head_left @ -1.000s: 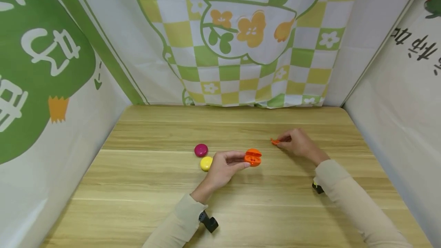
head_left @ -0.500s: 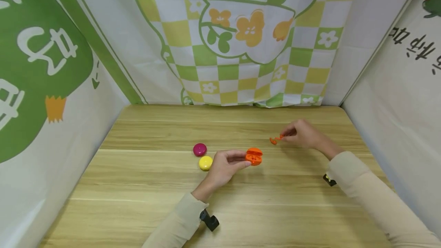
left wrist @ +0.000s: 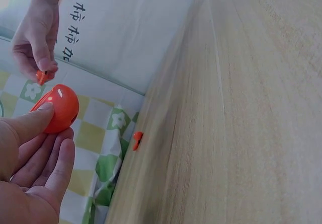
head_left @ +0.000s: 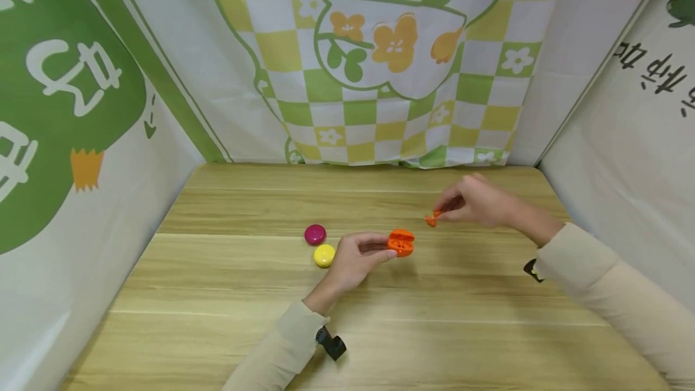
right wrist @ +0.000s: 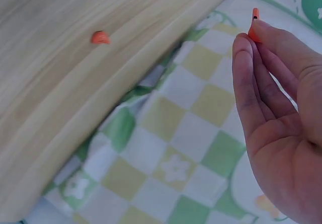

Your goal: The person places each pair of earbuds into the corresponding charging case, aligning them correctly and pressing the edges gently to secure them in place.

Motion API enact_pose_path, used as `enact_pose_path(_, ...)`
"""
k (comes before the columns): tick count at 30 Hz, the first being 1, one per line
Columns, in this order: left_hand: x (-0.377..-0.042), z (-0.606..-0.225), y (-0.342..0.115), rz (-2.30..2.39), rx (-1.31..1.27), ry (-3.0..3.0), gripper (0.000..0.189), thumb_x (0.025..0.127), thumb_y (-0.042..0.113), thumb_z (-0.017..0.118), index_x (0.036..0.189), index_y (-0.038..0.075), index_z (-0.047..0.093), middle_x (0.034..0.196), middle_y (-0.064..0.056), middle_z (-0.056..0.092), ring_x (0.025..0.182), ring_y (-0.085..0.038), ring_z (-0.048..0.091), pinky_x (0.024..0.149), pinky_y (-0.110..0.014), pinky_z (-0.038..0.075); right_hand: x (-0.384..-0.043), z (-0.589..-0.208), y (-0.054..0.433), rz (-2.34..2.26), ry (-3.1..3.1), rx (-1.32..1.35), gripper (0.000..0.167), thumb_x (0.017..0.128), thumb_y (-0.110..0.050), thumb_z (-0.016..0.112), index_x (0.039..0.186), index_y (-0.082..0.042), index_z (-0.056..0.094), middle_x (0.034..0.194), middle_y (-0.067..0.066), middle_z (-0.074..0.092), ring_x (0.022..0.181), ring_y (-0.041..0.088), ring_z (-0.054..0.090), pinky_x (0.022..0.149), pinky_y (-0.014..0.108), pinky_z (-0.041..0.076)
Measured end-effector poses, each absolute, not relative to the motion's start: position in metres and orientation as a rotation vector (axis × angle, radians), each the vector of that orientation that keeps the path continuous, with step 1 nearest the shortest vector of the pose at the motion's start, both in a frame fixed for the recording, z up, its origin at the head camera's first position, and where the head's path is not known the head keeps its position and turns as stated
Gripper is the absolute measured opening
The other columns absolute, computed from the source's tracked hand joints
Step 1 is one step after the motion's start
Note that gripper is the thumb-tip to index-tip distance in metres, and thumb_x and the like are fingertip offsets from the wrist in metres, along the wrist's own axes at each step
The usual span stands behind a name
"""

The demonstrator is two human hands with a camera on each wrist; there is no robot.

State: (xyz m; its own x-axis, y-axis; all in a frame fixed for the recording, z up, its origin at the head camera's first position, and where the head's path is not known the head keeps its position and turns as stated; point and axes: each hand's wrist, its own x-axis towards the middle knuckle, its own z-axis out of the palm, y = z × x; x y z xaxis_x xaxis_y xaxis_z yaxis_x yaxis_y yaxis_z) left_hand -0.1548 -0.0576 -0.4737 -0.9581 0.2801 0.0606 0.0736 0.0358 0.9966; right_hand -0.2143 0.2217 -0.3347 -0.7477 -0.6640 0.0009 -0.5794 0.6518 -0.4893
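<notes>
My left hand grips an orange earbud case above the table, its lid raised. In the left wrist view the thumb presses the rounded side of the case. To the right and farther back, my right hand pinches an orange earbud between thumb and fingertips; its stem points up in the right wrist view. A second orange earbud lies on the table. From the head camera that loose earbud appears just beside the held one, which the fingers partly hide.
A magenta round case and a yellow round case sit on the wooden table, left of my left hand. Behind the table hangs a checked cloth. Printed sheets stand along both sides.
My right hand has risen from the tabletop with one earbud, and its forearm has swung right. The other earbud stays put. My left hand and the case have barely moved.
</notes>
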Motion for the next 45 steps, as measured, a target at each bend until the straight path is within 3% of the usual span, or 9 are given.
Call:
enact_pose_path(10, -0.156, -0.469, -0.056, 2.056, 0.375, 2.135, 0.03, 0.092, 0.01, 0.083, 0.121, 0.002, 0.078, 0.123, -0.017, 0.078, 0.107, -0.025, 0.078, 0.09, -0.027, 0.065, -0.197, -0.313, 0.196, -0.62, 2.572, -1.091, 0.009, 0.093, -0.006, 0.08, 0.101, -0.007, 0.083, 0.094, 0.002, 0.082, 0.081, 0.005, 0.074, 0.072, 0.019, 0.063)
enact_pose_path(19, -0.157, -0.467, -0.052, 2.061, 0.387, 2.155, 0.03, 0.092, 0.01, 0.083, 0.12, 0.002, 0.078, 0.122, -0.019, 0.078, 0.107, -0.027, 0.078, 0.089, -0.027, 0.065, -0.191, -0.315, 0.169, -0.459, 2.543, -1.269, 0.014, 0.091, 0.002, 0.078, 0.087, -0.011, 0.082, 0.085, 0.001, 0.08, 0.07, 0.001, 0.067, 0.064, 0.018, 0.059)
enact_pose_path(25, -0.156, -0.466, -0.051, 2.03, 0.413, 2.176, 0.029, 0.092, 0.012, 0.083, 0.12, 0.005, 0.079, 0.122, -0.016, 0.078, 0.108, -0.027, 0.078, 0.09, -0.027, 0.065, -0.188, -0.32, 0.157, -0.292, 2.573, -1.33, 0.021, 0.091, 0.001, 0.079, 0.076, -0.012, 0.077, 0.073, -0.003, 0.072, 0.059, 0.002, 0.051, 0.054, 0.017, 0.046)
enact_pose_path(36, -0.155, -0.465, -0.048, 2.047, 0.445, 2.155, 0.028, 0.091, 0.01, 0.083, 0.118, 0.005, 0.079, 0.12, -0.016, 0.079, 0.107, -0.026, 0.079, 0.089, -0.026, 0.065, -0.184, -0.321, 0.147, -0.162, 2.593, -1.344, 0.029, 0.09, 0.004, 0.078, 0.066, -0.01, 0.067, 0.063, -0.005, 0.058, 0.056, 0.005, 0.037, 0.052, 0.016, 0.034)
enact_pose_path(45, -0.153, -0.465, -0.047, 2.046, 0.471, 2.136, 0.028, 0.092, 0.01, 0.083, 0.119, 0.005, 0.079, 0.12, -0.016, 0.079, 0.106, -0.026, 0.079, 0.089, -0.027, 0.065, -0.179, -0.318, 0.136, -0.018, 2.597, -1.268, 0.027, 0.09, 0.006, 0.073, 0.069, -0.009, 0.069, 0.065, -0.005, 0.058, 0.058, 0.007, 0.041, 0.054, 0.016, 0.035)
